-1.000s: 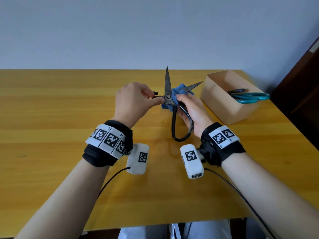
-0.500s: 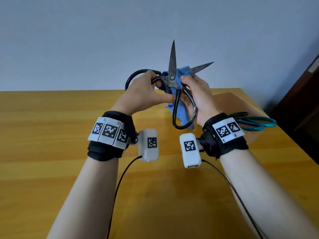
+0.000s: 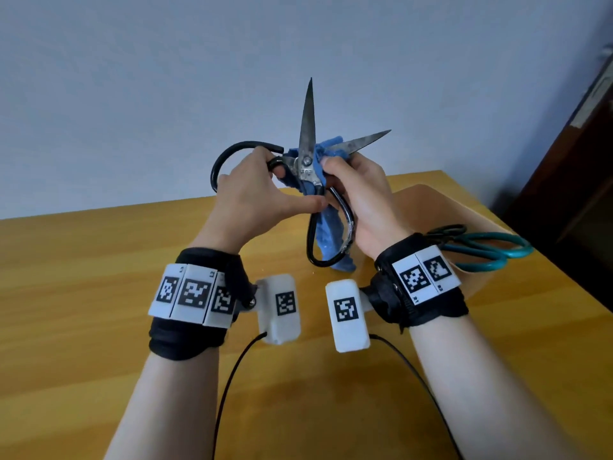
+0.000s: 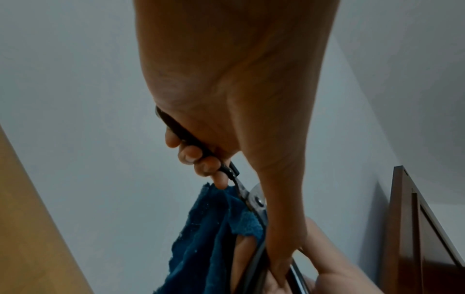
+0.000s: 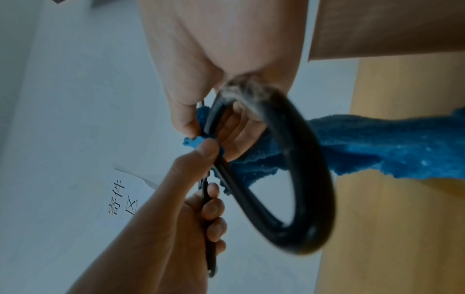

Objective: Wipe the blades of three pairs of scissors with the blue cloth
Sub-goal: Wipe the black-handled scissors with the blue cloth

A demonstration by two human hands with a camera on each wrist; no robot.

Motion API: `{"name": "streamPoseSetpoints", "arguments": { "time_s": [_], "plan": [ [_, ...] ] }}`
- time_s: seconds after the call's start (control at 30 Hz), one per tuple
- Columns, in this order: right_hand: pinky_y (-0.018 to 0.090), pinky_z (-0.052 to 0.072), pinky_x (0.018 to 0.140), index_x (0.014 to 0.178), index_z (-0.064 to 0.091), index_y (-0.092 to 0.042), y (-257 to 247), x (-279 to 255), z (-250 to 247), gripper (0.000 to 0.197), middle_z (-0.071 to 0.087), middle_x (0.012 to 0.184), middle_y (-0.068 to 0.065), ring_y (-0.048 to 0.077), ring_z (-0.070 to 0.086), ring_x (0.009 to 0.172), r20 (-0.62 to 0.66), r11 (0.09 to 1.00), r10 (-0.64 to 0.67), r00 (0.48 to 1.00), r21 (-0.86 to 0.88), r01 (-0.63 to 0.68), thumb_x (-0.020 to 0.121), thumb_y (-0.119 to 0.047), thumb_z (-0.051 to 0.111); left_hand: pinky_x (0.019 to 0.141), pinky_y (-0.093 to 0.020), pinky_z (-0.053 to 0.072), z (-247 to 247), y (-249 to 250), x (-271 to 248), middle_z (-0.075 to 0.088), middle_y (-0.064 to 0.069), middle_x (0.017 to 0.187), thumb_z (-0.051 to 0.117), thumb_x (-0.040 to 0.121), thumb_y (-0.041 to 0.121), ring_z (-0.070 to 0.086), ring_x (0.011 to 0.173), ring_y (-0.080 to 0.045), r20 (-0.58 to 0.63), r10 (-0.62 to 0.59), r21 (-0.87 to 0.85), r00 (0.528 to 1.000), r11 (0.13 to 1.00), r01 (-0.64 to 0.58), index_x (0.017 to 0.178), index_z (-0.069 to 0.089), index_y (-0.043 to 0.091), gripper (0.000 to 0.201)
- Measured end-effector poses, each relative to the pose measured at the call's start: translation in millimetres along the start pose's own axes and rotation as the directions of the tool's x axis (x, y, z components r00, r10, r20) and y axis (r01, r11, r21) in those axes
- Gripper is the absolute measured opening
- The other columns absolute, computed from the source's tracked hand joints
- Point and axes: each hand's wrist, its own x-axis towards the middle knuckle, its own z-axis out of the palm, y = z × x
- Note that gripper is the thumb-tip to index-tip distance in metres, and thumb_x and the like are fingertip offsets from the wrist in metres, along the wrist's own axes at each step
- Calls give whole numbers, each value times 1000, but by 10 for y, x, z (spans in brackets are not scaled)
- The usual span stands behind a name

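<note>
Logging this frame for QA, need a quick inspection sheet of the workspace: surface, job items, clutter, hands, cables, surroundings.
Surface: wooden table, bare where visible.
Job's things: black scissors held up off the table, blades spread, tips up; blue cloth bunched at the pivot, its tail hanging through the lower handle loop. Teal scissors lie across the cardboard box; a third pair partly shows beside them.
Clutter: nothing seen.
Hands: left hand grips the upper handle loop; right hand pinches the cloth against the pivot.
Cables: black cables run from the wrist cameras toward the body.
Surroundings: pale wall; dark wooden furniture at right.
</note>
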Motion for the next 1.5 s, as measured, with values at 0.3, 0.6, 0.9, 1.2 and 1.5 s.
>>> {"name": "streamPoseSetpoints", "arguments": {
  "time_s": [0.3, 0.6, 0.9, 1.2, 1.5],
  "plan": [
    [45, 57, 81, 102, 58, 14, -63, 87, -249, 19, 66, 95, 29, 30, 67, 84, 94, 1000, -4, 996, -30, 7, 88, 2, 58, 91, -47, 48, 217, 83, 81, 53, 20, 81, 84, 62, 63, 53, 84, -10, -107, 28, 33, 994, 999, -24, 95, 59, 22, 58],
    [32, 59, 78, 109, 68, 3, -151, 34, -211, 21, 74, 99, 17, 24, 72, 88, 192, 998, -53, 980, 40, 46, 91, -7, 66, 54, -25, 40, -67, -18, 90, 65, 10, 67, 68, 91, 46, 53, 57, -11, 26, 122, -192, 992, 975, -114, 87, 68, 9, 37],
    [31, 59, 77, 109, 68, 3, -96, 34, -122, 24, 75, 98, 18, 25, 73, 85, 137, 998, -61, 989, 37, 57, 87, -6, 71, 40, -17, 19, -175, -64, 25, 26, 8, 40, 58, 98, 48, 24, 38, -10, -43, 69, -185, 997, 980, -76, 67, 67, 9, 50],
    [26, 57, 68, 107, 71, 0, -119, 4, -96, 17, 76, 96, 14, 19, 72, 81, 150, 999, -26, 988, -20, 29, 96, -9, 61, 41, -16, 22, -214, -50, 16, 28, 8, 39, 60, 97, 48, 29, 37, -10, -42, 118, -127, 992, 984, -123, 61, 62, 11, 52],
    [29, 59, 71, 99, 73, -4, -108, -32, -38, 12, 74, 90, 14, 19, 71, 77, 128, 999, -34, 991, -15, 36, 91, -12, 69, 40, -15, 24, -290, -30, -6, 30, 9, 38, 62, 94, 50, 31, 37, -9, -25, 123, -67, 992, 990, -125, 63, 64, 7, 53]
  ]
}}
